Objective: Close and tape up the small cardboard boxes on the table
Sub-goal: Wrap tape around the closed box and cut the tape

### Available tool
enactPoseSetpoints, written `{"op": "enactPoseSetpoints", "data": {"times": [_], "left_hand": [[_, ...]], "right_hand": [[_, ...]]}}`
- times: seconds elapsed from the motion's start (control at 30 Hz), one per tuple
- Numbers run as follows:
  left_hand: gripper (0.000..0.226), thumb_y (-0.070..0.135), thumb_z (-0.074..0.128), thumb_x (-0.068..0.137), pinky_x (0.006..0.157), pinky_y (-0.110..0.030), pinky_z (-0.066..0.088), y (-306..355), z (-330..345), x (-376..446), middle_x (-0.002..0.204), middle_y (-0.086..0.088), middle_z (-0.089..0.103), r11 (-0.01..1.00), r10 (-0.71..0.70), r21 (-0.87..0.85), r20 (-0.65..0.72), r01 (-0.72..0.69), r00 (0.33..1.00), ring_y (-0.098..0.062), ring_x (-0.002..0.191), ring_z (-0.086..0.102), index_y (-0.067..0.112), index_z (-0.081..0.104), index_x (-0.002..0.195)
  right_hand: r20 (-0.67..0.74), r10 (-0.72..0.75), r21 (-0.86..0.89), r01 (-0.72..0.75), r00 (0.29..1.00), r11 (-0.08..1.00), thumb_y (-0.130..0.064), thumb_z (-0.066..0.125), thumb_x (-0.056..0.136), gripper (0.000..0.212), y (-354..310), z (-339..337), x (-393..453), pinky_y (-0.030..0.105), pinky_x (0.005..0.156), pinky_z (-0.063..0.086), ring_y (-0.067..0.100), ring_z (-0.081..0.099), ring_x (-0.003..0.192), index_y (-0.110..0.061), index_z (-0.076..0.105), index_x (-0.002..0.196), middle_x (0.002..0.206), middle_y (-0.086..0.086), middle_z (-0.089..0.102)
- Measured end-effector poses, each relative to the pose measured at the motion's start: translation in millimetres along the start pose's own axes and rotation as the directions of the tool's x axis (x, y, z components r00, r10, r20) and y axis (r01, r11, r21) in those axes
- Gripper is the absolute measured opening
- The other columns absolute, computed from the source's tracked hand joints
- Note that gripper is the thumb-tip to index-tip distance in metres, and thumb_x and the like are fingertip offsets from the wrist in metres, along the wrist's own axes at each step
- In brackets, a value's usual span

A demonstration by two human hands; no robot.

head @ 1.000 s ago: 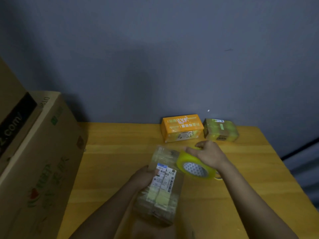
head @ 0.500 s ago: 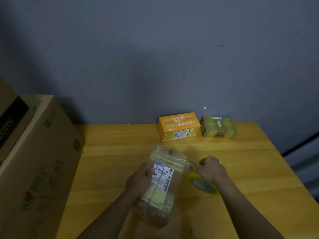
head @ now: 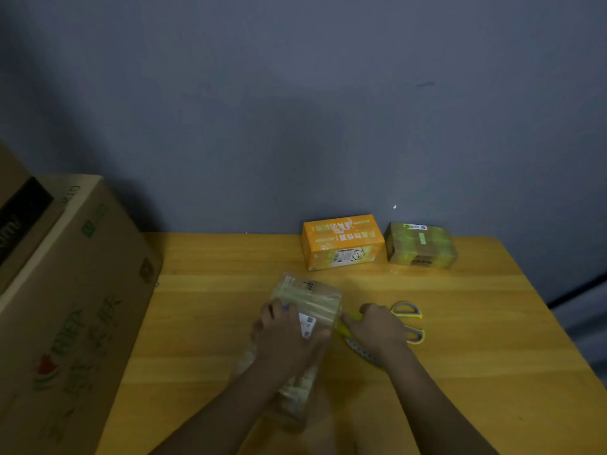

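A small cardboard box (head: 308, 295), wrapped in clear tape and bearing a white label, lies lengthwise on the wooden table (head: 213, 290) in front of me. My left hand (head: 289, 333) lies on top of it, fingers spread over the label and pressing down. Just right of the box, my right hand (head: 377, 326) grips a yellow tape roll (head: 359, 351) that is low against the table and touches the box's side. Part of the roll is hidden under the hand.
Scissors (head: 410, 323) with yellow-grey handles lie right of my right hand. An orange box (head: 341, 241) and a taped greenish-brown box (head: 420, 244) stand at the back by the wall. A large cardboard carton (head: 75, 307) borders the table's left side.
My right hand has brought the tape roll down from above the box to the table beside it. My left hand has moved from the box's left side onto its top.
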State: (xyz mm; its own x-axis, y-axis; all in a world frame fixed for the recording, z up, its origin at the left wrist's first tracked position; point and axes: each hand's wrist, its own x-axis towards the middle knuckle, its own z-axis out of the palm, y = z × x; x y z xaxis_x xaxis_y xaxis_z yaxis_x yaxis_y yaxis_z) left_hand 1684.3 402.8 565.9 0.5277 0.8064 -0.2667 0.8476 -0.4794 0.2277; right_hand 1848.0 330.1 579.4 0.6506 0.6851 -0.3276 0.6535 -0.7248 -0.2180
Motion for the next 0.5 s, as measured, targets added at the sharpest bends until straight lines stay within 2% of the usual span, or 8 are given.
{"op": "enactPoseSetpoints", "data": {"times": [0.07, 0.1, 0.2, 0.27, 0.33, 0.37, 0.43, 0.5], "left_hand": [[0.118, 0.089, 0.033, 0.07, 0.114, -0.055, 0.016, 2.1, -0.6, -0.5, 0.159, -0.015, -0.003, 0.999, -0.046, -0.009, 0.148, 0.048, 0.988, -0.035, 0.146, -0.001, 0.011, 0.001, 0.152], [0.123, 0.089, 0.036, 0.069, 0.114, -0.058, 0.011, 0.0, -2.1, 0.4, 0.158, -0.017, -0.012, 0.998, -0.064, -0.005, 0.187, 0.066, 0.98, -0.037, 0.146, -0.008, 0.008, -0.007, 0.152], [0.113, 0.078, 0.043, 0.08, 0.115, -0.059, 0.007, -23.5, -13.6, 13.3, 0.158, -0.015, -0.017, 0.994, -0.066, -0.067, 0.205, 0.082, 0.977, -0.035, 0.146, -0.013, 0.009, -0.012, 0.151], [0.109, 0.074, 0.043, 0.083, 0.118, -0.054, 0.008, -49.3, -24.9, 22.5, 0.159, -0.01, -0.019, 0.987, -0.035, -0.144, 0.271, 0.077, 0.962, -0.03, 0.147, -0.014, 0.012, -0.015, 0.151], [0.105, 0.073, 0.044, 0.084, 0.119, -0.049, 0.012, -75.2, -33.4, 29.5, 0.16, -0.003, -0.019, 0.959, 0.007, -0.269, 0.336, 0.089, 0.942, -0.025, 0.148, -0.013, 0.017, -0.012, 0.152], [0.101, 0.071, 0.046, 0.085, 0.119, -0.046, 0.016, -86.5, -37.0, 32.8, 0.16, 0.0, -0.014, 0.932, 0.023, -0.346, 0.349, 0.106, 0.937, -0.024, 0.148, -0.007, 0.019, -0.007, 0.154], [0.083, 0.059, 0.052, 0.09, 0.113, -0.04, 0.032, -106.6, -43.9, 39.3, 0.16, 0.0, 0.013, 0.846, 0.051, -0.518, 0.313, 0.125, 0.949, -0.024, 0.145, 0.021, 0.02, 0.015, 0.153], [0.051, 0.042, 0.054, 0.095, 0.097, -0.039, 0.048, -123.5, -48.3, 43.0, 0.14, -0.003, 0.049, 0.81, 0.046, -0.581, 0.19, 0.074, 0.981, -0.023, 0.121, 0.052, 0.02, 0.042, 0.14]], "right_hand": [[-0.015, -0.036, -0.028, 0.036, 0.999, 0.999, -0.067, 0.041, 0.088, 0.058, -15.3, -4.9, 1.2, 0.032, 0.067, 0.046, 0.029, 0.063, 0.091, -0.012, 0.06, 0.091, 0.099, 0.009, 0.064], [-0.012, -0.053, -0.033, 0.053, 0.999, 0.998, -0.067, 0.041, 0.089, 0.057, -23.4, -7.8, 2.3, 0.031, 0.064, 0.044, 0.028, 0.062, 0.087, -0.013, 0.055, 0.081, 0.093, 0.008, 0.062], [0.013, -0.102, 0.005, 0.102, 0.995, 0.995, -0.068, 0.043, 0.088, 0.057, -46.1, -18.9, 8.9, 0.029, 0.053, 0.033, 0.023, 0.049, 0.068, -0.016, 0.039, 0.064, 0.069, 0.0, 0.045], [0.041, -0.166, 0.045, 0.164, 0.985, 0.985, -0.069, 0.043, 0.087, 0.056, -62.0, -27.9, 12.3, 0.029, 0.049, 0.029, 0.018, 0.042, 0.059, -0.02, 0.036, 0.062, 0.066, -0.002, 0.04], [0.124, -0.297, 0.112, 0.284, 0.947, 0.952, -0.068, 0.048, 0.086, 0.046, -77.7, -36.5, 17.9, 0.029, 0.059, 0.041, 0.017, 0.055, 0.074, -0.023, 0.056, 0.08, 0.085, -0.002, 0.056], [0.169, -0.371, 0.194, 0.338, 0.913, 0.921, -0.064, 0.053, 0.086, 0.045, -85.0, -40.5, 21.2, 0.03, 0.073, 0.045, 0.02, 0.059, 0.097, -0.025, 0.062, 0.106, 0.11, -0.001, 0.061], [0.215, -0.482, 0.404, 0.372, 0.85, 0.836, -0.055, 0.065, 0.082, 0.061, -99.5, -48.8, 28.2, 0.026, 0.089, 0.039, 0.018, 0.046, 0.129, -0.027, 0.05, 0.135, 0.142, -0.005, 0.047], [0.217, -0.537, 0.577, 0.336, 0.815, 0.744, -0.048, 0.074, 0.078, 0.064, -114.6, -50.9, 36.0, 0.019, 0.089, 0.037, 0.011, 0.042, 0.132, -0.029, 0.05, 0.134, 0.141, -0.009, 0.046]]}}
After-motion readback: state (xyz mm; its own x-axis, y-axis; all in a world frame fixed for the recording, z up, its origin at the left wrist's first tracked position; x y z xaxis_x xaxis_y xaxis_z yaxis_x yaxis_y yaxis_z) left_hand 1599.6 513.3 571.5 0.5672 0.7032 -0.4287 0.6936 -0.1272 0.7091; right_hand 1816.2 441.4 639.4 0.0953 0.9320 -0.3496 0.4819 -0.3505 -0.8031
